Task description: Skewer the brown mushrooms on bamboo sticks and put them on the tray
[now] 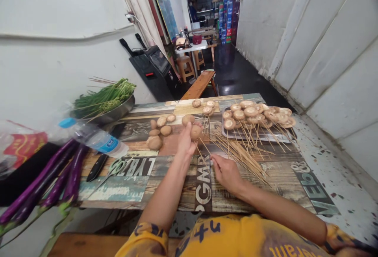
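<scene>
In the middle of the table, my left hand (186, 140) is closed around a brown mushroom (195, 132). One thin stick slants down from beneath that mushroom. My right hand (226, 172) pinches a bamboo skewer (206, 147), whose upper end points at the mushroom; whether it has gone in I cannot tell. Another mushroom (188, 120) is just behind my left fingers. Several loose mushrooms (154, 142) lie to the left. To the right of my hands a pile of bare skewers (242, 154) spreads over the tabletop, and a few skewered mushrooms (208, 110) rest farther back.
A metal tray (236, 134) at right holds several skewered mushrooms (251, 112). At left are a bowl (118, 111) of greens (103, 99), a water bottle (94, 136), a black-handled knife (97, 167) and purple eggplants (38, 182). A wooden bench (199, 85) stands beyond the table.
</scene>
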`<state>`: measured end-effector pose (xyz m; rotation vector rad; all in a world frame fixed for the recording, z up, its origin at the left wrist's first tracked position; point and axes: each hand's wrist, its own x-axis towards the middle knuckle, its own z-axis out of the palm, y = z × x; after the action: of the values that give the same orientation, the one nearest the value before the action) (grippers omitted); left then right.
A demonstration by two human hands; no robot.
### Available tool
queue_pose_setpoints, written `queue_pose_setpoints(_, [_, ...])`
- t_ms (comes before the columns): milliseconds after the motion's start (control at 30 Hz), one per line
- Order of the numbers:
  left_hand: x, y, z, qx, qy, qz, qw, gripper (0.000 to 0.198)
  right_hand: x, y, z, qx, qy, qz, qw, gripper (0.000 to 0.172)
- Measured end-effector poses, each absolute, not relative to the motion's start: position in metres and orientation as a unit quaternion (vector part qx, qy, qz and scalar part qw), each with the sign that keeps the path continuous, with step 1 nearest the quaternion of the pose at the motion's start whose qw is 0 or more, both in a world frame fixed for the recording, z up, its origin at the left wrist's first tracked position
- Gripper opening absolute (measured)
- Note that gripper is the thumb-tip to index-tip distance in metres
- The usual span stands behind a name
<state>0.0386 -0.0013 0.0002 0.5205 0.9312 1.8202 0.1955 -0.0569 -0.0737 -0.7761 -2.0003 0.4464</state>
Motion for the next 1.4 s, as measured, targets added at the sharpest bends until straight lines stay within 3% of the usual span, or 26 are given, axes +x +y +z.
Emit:
queue_pose_setpoints(633, [0.057, -0.014, 0.005, 0.272, 0.349, 0.755, 0.484, 0.024, 0.191, -0.047, -0.080, -0.314, -0.815, 0.095, 0.477, 0.021])
queue_pose_setpoints(1000, [0.047, -0.016, 0.022, 0.213, 0.366, 0.774, 0.470, 0.036, 0.201, -0.042, -0.080, -0.258, -0.845, 0.035, 0.467, 0.021])
queue_pose_setpoints(1167, [0.054, -0.015, 0.010, 0.284, 0.390, 0.786, 0.386, 0.036, 0.202, -0.046, -0.079, -0.266, -0.840, 0.043, 0.471, 0.022])
queue_pose_setpoints(1400, [0.058, -0.017, 0.009, 0.267, 0.401, 0.782, 0.395, 0.027, 0.202, -0.054, -0.080, -0.282, -0.839, 0.068, 0.461, 0.023])
